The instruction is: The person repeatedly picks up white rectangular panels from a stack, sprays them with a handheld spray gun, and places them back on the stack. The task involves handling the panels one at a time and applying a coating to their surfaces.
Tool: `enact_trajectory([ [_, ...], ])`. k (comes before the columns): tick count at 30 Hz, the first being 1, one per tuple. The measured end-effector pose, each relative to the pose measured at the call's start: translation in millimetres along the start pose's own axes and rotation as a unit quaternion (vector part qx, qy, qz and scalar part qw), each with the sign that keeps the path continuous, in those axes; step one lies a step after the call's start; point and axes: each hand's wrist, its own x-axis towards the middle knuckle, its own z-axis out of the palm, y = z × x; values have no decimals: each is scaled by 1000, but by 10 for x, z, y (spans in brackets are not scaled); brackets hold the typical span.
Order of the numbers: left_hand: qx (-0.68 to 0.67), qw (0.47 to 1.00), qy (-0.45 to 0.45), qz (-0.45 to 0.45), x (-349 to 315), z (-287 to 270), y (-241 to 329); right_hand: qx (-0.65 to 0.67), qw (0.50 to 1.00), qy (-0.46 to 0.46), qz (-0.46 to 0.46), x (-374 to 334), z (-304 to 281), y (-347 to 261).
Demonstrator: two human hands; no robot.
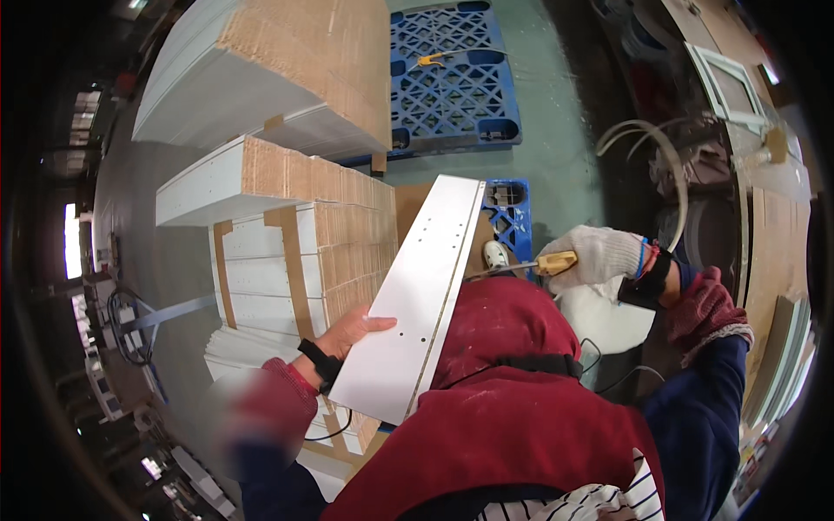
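My left hand (349, 330), bare with a strap at the wrist, grips the left edge of a long white panel (417, 286), thumb on its face. The panel is tilted in front of me and has several small drilled holes and a groove along its right edge. My right hand (595, 258), in a white knit glove, is closed round the yellow handle (556, 263) of a tool with a thin metal blade. The blade points left toward the panel's right edge; I cannot tell whether it touches. White sheet material (608, 317) lies below the right hand.
Stacked white panels with cardboard (347, 252) stand to the left, with a taller stack (295, 61) behind. A blue plastic pallet (452, 87) at the far side bears a yellow air gun (427, 61). A workbench (773, 252) with a pale hose (678, 182) runs along the right.
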Motion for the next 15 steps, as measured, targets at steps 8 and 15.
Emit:
enact_trajectory([
  [8, -192, 980, -48, 27, 329, -164, -757, 51, 995, 4, -87, -301, 570, 79],
  [15, -419, 905, 3, 70, 592, -98, -657, 116, 987, 48, -102, -133, 849, 205],
])
